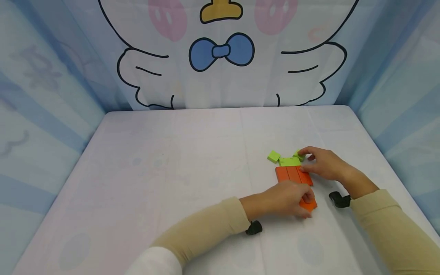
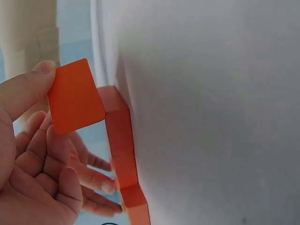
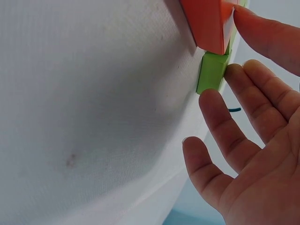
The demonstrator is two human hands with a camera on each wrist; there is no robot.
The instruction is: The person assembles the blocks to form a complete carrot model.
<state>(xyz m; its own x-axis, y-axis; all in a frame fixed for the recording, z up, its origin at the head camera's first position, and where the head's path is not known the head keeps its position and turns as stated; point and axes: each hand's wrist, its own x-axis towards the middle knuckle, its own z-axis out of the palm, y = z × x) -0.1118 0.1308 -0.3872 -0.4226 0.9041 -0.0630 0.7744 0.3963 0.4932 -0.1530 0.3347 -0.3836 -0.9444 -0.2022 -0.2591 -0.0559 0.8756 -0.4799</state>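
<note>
My left hand [image 1: 287, 198] pinches an orange block [image 2: 75, 96] between thumb and fingers at the near end of a group of blocks. The left wrist view shows its flat, rectangular face tilted, one corner meeting a row of orange blocks [image 2: 119, 133]. My right hand [image 1: 326, 163] is at the group's right side with fingers spread. Its thumb touches the orange blocks [image 1: 288, 174], and its fingertips touch or nearly touch a small green block [image 3: 213, 72]. Beyond the orange blocks lies a wider green piece [image 1: 290, 162]. My left hand hides part of the group.
Another small green block [image 1: 273, 156] sits at the far left corner of the group. All of it lies on a white-covered table [image 1: 154, 172]. A patterned curtain [image 1: 223, 88] stands along the far edge and both sides.
</note>
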